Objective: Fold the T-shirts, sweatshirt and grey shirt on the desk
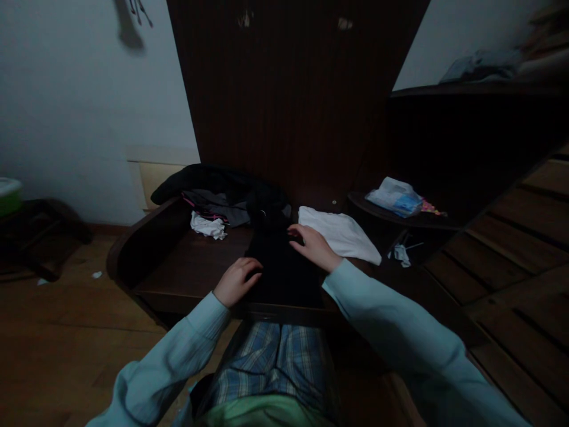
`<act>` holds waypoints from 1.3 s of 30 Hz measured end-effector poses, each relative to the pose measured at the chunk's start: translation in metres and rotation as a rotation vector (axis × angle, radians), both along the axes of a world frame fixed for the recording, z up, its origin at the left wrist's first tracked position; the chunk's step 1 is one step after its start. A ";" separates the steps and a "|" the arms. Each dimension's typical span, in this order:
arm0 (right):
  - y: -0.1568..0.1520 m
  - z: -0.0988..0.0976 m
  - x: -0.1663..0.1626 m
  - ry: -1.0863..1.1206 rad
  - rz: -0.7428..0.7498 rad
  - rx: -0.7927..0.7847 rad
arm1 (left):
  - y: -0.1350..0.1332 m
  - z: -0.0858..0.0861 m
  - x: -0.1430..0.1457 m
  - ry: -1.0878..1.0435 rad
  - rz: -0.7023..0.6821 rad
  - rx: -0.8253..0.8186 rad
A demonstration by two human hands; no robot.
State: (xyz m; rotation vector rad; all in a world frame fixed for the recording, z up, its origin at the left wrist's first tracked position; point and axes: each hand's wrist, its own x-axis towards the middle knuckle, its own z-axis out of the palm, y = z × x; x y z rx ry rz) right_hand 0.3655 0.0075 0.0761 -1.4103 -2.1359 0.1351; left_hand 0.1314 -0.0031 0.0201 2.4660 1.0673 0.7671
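A black garment (284, 267) lies flat on the dark wooden table (186, 273) in front of me. My left hand (236, 281) rests on its left edge with the fingers curled down onto the cloth. My right hand (312, 245) lies on its upper right part, fingers stretched flat and pressing on the fabric. Both arms are in light blue sleeves. A folded white cloth (340, 234) lies just right of my right hand.
A heap of dark clothes (222, 193) and a small white item (208, 226) sit at the table's back left. A plastic packet (395, 197) rests on a round side shelf. Behind stands a dark wardrobe (288, 89). Wooden slats (520, 237) lie to the right.
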 end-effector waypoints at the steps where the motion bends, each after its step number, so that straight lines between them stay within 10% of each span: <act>1: 0.014 -0.001 -0.010 -0.064 0.000 0.000 | 0.000 -0.004 0.005 0.010 -0.011 0.004; 9: 0.081 -0.036 -0.070 -0.421 -0.334 -0.064 | -0.006 -0.028 0.011 0.014 -0.003 0.009; 14: 0.091 -0.022 -0.055 -0.417 -0.388 -0.142 | 0.000 -0.023 -0.004 0.013 -0.103 -0.105; 25: 0.082 -0.002 -0.039 -0.420 -0.381 -0.128 | 0.106 0.020 0.037 0.246 0.455 -0.143; 39: 0.077 -0.013 -0.035 -0.382 -0.345 -0.139 | 0.126 0.025 0.051 0.283 0.479 0.110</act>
